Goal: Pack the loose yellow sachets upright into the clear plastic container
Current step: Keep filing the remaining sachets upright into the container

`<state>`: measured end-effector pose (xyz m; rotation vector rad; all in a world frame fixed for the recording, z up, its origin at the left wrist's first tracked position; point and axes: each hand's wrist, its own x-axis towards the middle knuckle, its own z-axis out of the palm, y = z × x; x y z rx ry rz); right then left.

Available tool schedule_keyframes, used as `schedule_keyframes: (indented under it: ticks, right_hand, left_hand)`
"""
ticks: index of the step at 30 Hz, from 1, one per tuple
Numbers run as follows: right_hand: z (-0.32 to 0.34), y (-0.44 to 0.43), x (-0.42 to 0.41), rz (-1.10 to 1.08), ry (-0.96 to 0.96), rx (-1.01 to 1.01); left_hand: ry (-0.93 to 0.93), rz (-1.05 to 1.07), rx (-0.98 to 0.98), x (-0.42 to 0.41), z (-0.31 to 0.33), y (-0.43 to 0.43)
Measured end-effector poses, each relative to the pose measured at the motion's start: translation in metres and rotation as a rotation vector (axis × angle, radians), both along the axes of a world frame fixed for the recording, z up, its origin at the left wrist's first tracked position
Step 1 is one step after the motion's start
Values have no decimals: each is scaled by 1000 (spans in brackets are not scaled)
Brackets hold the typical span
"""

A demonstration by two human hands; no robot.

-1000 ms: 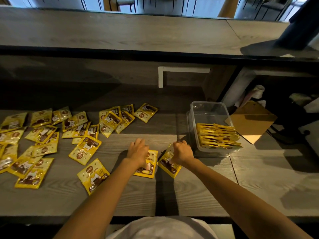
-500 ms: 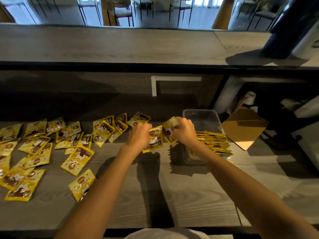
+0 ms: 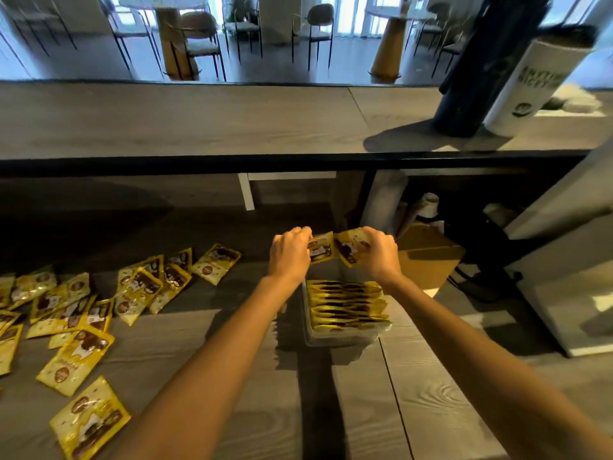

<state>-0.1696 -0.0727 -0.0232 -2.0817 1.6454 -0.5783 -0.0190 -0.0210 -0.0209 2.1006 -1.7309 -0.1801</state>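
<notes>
In 1 second both hands rose from the grey wooden counter (image 3: 431, 393). The left hand (image 3: 290, 252) now pinches 1 flat yellow foil sachet (image 3: 321, 250) and the right hand (image 3: 379, 252) grips a second yellow sachet (image 3: 349, 249), both above the far end of the clear rectangular plastic container (image 3: 341, 341). These 2 look ready to join its upright packed row (image 3: 348, 303).

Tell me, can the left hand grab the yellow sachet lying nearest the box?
Probably not yet: the left hand pinches another sachet over the clear container. Nothing lies between it and that loose sachet, so the path looks free.
</notes>
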Motion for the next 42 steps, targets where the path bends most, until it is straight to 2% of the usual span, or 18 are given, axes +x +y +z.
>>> schedule_keyframes:
  ticks: [5, 12, 15, 19, 27, 33, 42]
  right_hand:
    - [-14, -10, -14, 89, 54, 65]
    - [-24, -17, -17, 153, 80, 103]
    - [-24, -18, -20, 174, 89, 143]
    - [-26, -17, -23, 257, 119, 260]
    - [-34, -7, -22, 382, 362, 415]
    - [-41, -2, -27, 442, 456, 404]
    - [-38, -4, -21, 472, 405, 349]
  left_hand:
    - [17, -69, 23, -17, -20, -13]
    - [191, -157, 35, -24, -29, -15]
    - [237, -196, 125, -25, -36, -12]
    - [203, -174, 240, -17, -46, -7]
    - [158, -278, 479, -7, -44, 0]
    - [227, -275, 538, -11, -45, 3]
    - [279, -227, 498, -13, -36, 6]
